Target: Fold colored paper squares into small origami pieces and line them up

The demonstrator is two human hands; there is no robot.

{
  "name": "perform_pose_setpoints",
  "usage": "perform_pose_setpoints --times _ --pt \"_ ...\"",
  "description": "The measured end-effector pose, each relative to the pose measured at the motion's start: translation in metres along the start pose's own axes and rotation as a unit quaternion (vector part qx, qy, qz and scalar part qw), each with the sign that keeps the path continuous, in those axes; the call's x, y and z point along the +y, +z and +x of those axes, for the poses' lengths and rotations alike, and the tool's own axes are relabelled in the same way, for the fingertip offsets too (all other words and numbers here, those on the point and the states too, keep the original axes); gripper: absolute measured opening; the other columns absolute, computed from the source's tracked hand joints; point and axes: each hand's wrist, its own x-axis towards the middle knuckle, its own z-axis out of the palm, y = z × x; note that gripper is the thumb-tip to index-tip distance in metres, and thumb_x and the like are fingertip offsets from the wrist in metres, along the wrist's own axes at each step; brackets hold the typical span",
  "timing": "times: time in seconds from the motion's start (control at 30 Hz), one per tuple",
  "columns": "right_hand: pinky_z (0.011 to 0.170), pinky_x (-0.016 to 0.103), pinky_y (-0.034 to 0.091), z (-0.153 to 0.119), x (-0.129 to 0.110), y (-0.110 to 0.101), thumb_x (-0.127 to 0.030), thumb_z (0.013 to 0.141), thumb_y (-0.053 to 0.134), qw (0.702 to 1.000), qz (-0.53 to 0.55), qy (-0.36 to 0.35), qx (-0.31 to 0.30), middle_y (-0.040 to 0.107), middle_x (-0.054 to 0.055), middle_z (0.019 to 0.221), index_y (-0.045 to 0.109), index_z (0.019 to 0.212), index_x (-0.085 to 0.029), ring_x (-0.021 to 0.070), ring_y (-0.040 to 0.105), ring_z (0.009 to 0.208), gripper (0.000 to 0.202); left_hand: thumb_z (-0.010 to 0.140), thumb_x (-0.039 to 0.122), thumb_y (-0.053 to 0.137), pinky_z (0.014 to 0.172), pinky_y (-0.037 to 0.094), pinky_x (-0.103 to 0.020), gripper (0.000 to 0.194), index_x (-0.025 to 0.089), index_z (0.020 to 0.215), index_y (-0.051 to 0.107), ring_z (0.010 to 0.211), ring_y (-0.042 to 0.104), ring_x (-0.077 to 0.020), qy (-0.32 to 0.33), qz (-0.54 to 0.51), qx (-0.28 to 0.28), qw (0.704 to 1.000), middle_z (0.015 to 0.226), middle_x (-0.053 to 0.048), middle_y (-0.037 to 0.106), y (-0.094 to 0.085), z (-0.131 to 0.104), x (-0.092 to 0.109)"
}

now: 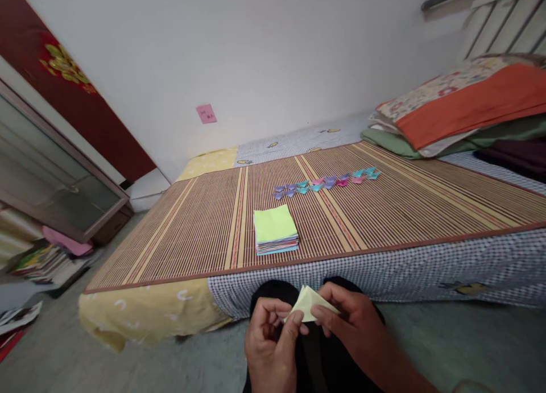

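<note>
A small pale yellow paper (310, 305), folded into a triangular shape with a point upward, is held between both hands above my dark-clothed knees. My left hand (273, 342) pinches its left corner between thumb and fingers. On the other side, my right hand (347, 316) grips the right part, thumb in front and fingers behind. Beyond the hands, near the bed's front edge, sits a stack of square papers (276, 228) with a yellow-green sheet on top. Farther back lie two rows of small folded papers (330, 182) in purple, blue and pink.
A striped mat (191, 222) covers the bed. Pillows and folded bedding (473, 106) are piled at the right rear. A pink note (206, 114) is on the wall. At the left stand a glass-fronted cabinet (55, 171) and piled magazines (40, 263).
</note>
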Motion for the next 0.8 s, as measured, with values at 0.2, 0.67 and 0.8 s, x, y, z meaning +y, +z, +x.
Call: perform_pose_setpoints --times 0.2,0.67,0.8 --pt "0.059 0.026 0.038 0.001 -0.002 -0.003 -0.047 0.094 0.060 0.999 0.041 0.016 0.006 0.050 -0.004 0.065 0.059 0.074 -0.019 0.0131 0.046 0.061 0.035 0.070 0.035 0.090 0.072 0.053 -0.022 0.034 0.019 0.092 0.069 0.078 0.068 -0.0164 0.044 -0.003 -0.034 0.998 0.082 -0.002 0.071 -0.001 -0.001 -0.001" --pt "0.057 0.025 0.035 0.000 -0.006 -0.003 -0.049 0.094 0.060 0.998 0.054 0.022 -0.004 0.047 -0.005 0.064 0.057 0.073 -0.019 0.0121 0.042 0.059 0.036 0.077 0.039 0.085 0.066 0.055 -0.024 0.025 0.018 0.078 0.071 0.065 0.074 -0.0187 0.014 0.017 -0.021 1.000 0.068 -0.004 0.077 -0.004 -0.004 0.002" --pt "0.060 0.025 0.039 0.000 -0.007 -0.001 -0.048 0.093 0.062 0.998 0.056 0.018 0.012 0.051 -0.003 0.068 0.057 0.074 -0.019 0.0134 0.046 0.064 0.035 0.077 0.041 0.084 0.065 0.055 -0.024 0.029 0.018 0.074 0.068 0.064 0.073 -0.0183 0.014 0.012 -0.014 1.000 0.065 -0.004 0.075 -0.002 -0.004 0.008"
